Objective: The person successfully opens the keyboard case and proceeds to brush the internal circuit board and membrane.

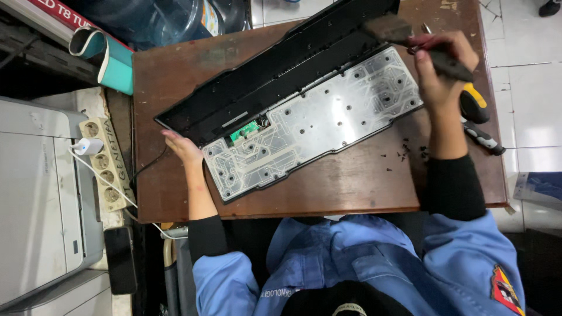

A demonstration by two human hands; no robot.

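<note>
An opened computer keyboard, its clear membrane sheet exposed, lies on a brown wooden table between the hands. The right hand grips a dark-handled brush over the keyboard's far end; the left hand rests fingers-loose against its near corner. Loose screws and a yellow-handled screwdriver lie beside the right wrist.

I see the opened keyboard on the worktop, screwdrivers to its right, power strip left.
</note>
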